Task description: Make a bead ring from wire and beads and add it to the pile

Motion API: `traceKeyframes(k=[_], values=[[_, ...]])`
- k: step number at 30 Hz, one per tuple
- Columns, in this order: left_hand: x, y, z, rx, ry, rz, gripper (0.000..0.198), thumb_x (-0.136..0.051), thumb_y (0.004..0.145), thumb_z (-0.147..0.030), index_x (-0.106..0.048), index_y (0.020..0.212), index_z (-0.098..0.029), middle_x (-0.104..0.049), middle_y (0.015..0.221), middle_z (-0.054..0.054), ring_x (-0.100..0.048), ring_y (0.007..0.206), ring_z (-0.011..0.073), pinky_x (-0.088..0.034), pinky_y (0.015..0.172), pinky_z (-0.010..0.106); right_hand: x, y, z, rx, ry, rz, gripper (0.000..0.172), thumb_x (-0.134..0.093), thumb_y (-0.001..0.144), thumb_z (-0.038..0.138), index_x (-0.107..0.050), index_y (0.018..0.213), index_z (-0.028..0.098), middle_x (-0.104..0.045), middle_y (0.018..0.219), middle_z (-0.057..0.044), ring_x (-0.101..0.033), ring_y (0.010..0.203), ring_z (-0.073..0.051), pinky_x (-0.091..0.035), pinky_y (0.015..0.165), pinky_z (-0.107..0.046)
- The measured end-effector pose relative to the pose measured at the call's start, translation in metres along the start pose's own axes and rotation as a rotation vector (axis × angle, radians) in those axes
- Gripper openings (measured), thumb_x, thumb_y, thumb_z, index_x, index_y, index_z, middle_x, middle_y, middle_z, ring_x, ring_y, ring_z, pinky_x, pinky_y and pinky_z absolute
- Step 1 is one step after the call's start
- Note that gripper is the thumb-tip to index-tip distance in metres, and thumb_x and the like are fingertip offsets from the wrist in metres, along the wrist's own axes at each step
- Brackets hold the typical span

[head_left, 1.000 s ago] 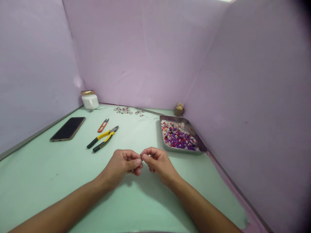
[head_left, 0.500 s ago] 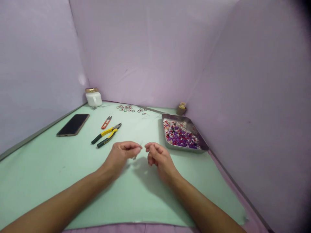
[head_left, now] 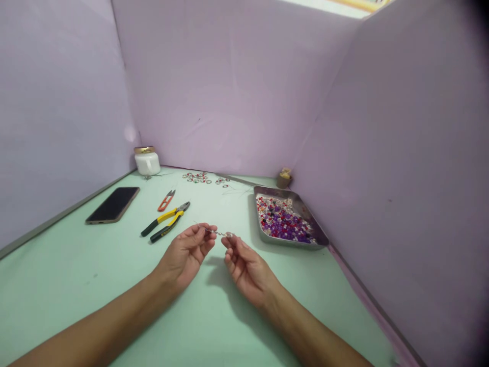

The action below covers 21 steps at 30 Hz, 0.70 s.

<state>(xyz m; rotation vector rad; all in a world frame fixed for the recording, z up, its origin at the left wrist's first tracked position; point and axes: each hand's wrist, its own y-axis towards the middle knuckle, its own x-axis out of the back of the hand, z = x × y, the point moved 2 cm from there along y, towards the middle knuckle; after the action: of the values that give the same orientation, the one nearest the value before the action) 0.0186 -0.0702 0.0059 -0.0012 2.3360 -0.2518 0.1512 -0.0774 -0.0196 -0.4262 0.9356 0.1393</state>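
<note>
Now, over the green counter (head_left: pixel 214 326), which is running back to lilac walls (head_left: pixel 229 102), the left hand (head_left: pixel 187 252) and the right hand (head_left: pixel 248 270) are drawing together around their work: half a second ago their fingertips were hovering apart and folding inward, whereas now the palms are turning upward, and each hand is pinching one end of a short beaded strand, so the piece is being held at two points and its length is showing. For moving, the counter is spreading widest toward the near side; the metal tray (head_left: pixel 305 210) is walling off the right, its rim standing near the right hand, with a strip of counter lying between. The dark phone (head_left: pixel 113 205) is resting well apart at the left, the yellow-handled pliers (head_left: pixel 179 209) are crowding the area just beyond the left hand, orange snips (head_left: pixel 163 206) are lying behind them, and the beaded strand (head_left: pixel 219 234) is hanging between both sets of fingertips, above the counter
</note>
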Motion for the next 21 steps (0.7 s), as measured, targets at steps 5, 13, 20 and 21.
traceKeyframes(k=[5,13,20,21], values=[[0.001,0.000,0.009,0.075,-0.026,-0.039,0.021,-0.045,0.078,0.000,-0.063,0.069,-0.008,-0.063,0.071,0.007,-0.062,0.062,0.0115,-0.054,0.058,0.018,0.002,0.001,0.000,-0.014,0.086,-0.052,0.004,-0.064,0.071,0.015,-0.064,0.075,0.014,-0.066,0.074,-0.001,-0.058,0.053,-0.003,-0.051,0.056,-0.011],[0.002,-0.001,0.009,0.099,0.100,-0.026,0.015,-0.050,0.077,-0.005,-0.064,0.072,-0.008,-0.064,0.073,0.007,-0.059,0.059,0.0108,-0.050,0.052,0.018,0.003,0.002,0.004,-0.097,0.165,-0.132,0.010,-0.059,0.076,0.017,-0.062,0.068,0.012,-0.067,0.068,-0.004,-0.056,0.045,-0.003,-0.049,0.045,-0.009],[0.008,-0.004,0.012,0.173,0.518,0.074,0.001,-0.063,0.062,-0.009,-0.063,0.063,-0.010,-0.062,0.060,0.003,-0.049,0.046,0.0072,-0.038,0.042,0.017,0.009,0.007,0.017,0.033,-0.040,-0.113,0.012,-0.065,0.070,0.024,-0.059,0.071,0.014,-0.061,0.060,0.002,-0.048,0.037,-0.002,-0.043,0.035,-0.009],[0.007,-0.006,0.014,0.207,0.579,0.096,0.001,-0.063,0.061,-0.010,-0.062,0.061,-0.010,-0.061,0.057,0.003,-0.048,0.044,0.0068,-0.036,0.041,0.017,0.009,0.008,0.019,0.051,-0.073,-0.099,0.013,-0.066,0.069,0.024,-0.059,0.072,0.014,-0.060,0.059,0.003,-0.047,0.037,-0.001,-0.043,0.035,-0.009]])
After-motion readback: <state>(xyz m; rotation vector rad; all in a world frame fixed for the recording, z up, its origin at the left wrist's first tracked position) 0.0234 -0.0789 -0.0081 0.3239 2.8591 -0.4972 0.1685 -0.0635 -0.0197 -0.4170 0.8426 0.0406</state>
